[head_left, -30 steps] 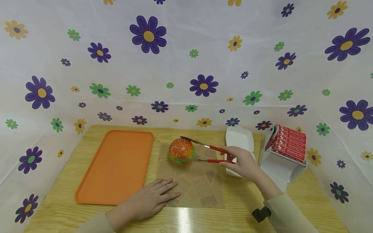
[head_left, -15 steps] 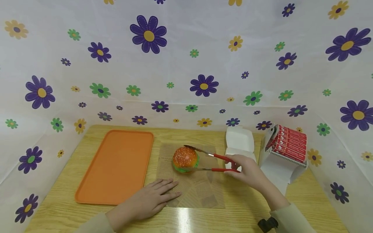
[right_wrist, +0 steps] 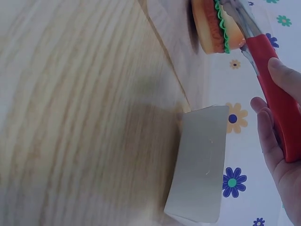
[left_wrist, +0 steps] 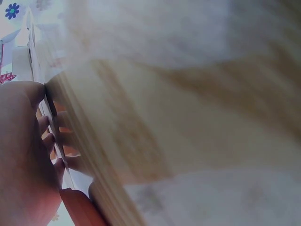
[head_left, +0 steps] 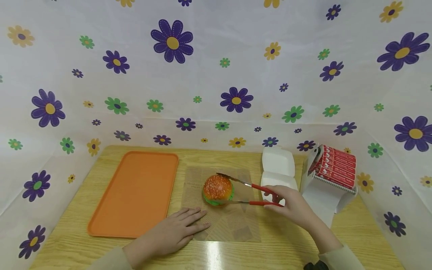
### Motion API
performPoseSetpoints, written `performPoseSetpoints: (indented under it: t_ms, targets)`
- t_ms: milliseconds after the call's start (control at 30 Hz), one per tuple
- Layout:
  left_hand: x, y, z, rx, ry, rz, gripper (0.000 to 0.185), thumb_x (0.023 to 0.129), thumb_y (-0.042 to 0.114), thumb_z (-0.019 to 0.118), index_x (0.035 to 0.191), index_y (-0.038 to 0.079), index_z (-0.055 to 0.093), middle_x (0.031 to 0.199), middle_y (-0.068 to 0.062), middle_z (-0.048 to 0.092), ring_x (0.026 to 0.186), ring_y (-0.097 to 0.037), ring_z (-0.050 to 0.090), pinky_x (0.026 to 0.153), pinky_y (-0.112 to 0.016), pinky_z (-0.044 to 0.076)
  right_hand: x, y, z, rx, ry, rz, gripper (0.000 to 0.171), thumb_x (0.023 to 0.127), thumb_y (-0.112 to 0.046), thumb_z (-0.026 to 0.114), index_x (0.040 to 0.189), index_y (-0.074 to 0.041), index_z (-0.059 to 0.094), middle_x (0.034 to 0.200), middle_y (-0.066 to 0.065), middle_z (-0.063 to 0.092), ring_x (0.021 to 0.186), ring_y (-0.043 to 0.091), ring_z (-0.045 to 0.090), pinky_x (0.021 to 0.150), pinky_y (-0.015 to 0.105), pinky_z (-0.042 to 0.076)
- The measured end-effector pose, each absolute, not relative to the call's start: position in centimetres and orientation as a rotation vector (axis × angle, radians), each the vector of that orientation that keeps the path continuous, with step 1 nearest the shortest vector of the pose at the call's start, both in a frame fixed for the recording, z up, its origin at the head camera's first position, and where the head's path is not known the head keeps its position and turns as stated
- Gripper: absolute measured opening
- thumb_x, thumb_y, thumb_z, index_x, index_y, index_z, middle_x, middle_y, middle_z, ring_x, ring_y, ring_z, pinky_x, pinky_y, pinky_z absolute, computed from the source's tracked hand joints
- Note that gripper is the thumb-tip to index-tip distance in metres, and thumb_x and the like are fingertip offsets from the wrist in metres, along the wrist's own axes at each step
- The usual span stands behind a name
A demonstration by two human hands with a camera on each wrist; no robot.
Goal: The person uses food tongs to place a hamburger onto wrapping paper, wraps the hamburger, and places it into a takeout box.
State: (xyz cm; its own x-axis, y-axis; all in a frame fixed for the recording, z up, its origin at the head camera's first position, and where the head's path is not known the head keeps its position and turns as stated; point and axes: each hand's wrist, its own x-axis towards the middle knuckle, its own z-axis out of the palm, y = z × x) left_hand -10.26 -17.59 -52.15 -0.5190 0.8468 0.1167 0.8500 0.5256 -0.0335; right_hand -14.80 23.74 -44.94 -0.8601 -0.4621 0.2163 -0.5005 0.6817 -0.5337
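Note:
My right hand (head_left: 287, 204) grips red-handled metal tongs (head_left: 258, 203), whose blades lie on either side of a toy hamburger (head_left: 217, 188). The burger has a sesame bun with a green frill and sits over the middle of a brown printed paper sheet (head_left: 233, 225). In the right wrist view the fingers wrap the red tong handle (right_wrist: 277, 103), and the burger (right_wrist: 211, 28) shows at the top. My left hand (head_left: 175, 228) rests flat, fingers straight, with its fingertips on the paper's left edge.
An orange tray (head_left: 135, 195) lies on the left of the wooden table. On the right an opened white takeaway box (head_left: 278, 161) stands behind my right hand, beside a holder with red printed boxes (head_left: 337, 167). A flowered cloth (head_left: 202, 75) hangs behind the table.
My right hand, the tongs and the hamburger have moved toward me and a little to the right, over the paper's middle. The left hand stays in place.

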Motion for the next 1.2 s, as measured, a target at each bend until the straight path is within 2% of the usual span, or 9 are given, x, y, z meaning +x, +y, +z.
performPoseSetpoints:
  t_ms: [367,567,1000,1200]
  targets:
    - [-10.2,-17.6,-52.1,-1.478,-2.653,-0.058,0.048,0.113,0.033,0.047,0.161,0.029,0.048,0.17,-0.006,0.043,0.154,-0.025,0.047,0.124,-0.046,0.046,-14.3,24.4,-45.8,0.841,-2.76,0.948,0.043,0.082,-0.009,0.09,0.122,-0.005,0.075,0.092,-0.002,0.075,0.077,-0.004,0.059,0.067,0.024,0.058]
    - [-10.2,-17.6,-52.1,-1.473,-2.646,-0.043,0.048,0.113,0.033,0.047,0.161,0.029,0.049,0.17,-0.005,0.043,0.154,-0.024,0.047,0.124,-0.045,0.046,-14.1,24.8,-46.4,0.834,-2.759,0.976,0.046,0.082,-0.01,0.091,0.124,-0.004,0.075,0.102,0.004,0.081,0.081,-0.002,0.063,0.071,0.022,0.062]
    - [-10.2,-17.6,-52.2,-1.481,-2.634,-0.045,0.048,0.113,0.033,0.048,0.161,0.028,0.049,0.169,-0.006,0.043,0.154,-0.026,0.047,0.123,-0.046,0.047,-13.6,25.0,-46.8,0.725,-2.787,1.173,0.043,0.083,-0.01,0.09,0.122,-0.004,0.074,0.103,0.007,0.079,0.082,-0.001,0.06,0.071,0.019,0.055]
    - [-10.3,-17.7,-52.6,-1.477,-2.627,-0.069,0.049,0.112,0.035,0.049,0.16,0.029,0.049,0.169,-0.006,0.044,0.153,-0.028,0.048,0.122,-0.047,0.048,-13.8,25.0,-47.1,0.758,-2.716,1.153,0.046,0.079,-0.006,0.092,0.122,-0.003,0.074,0.091,0.003,0.073,0.079,-0.003,0.059,0.068,0.019,0.056]
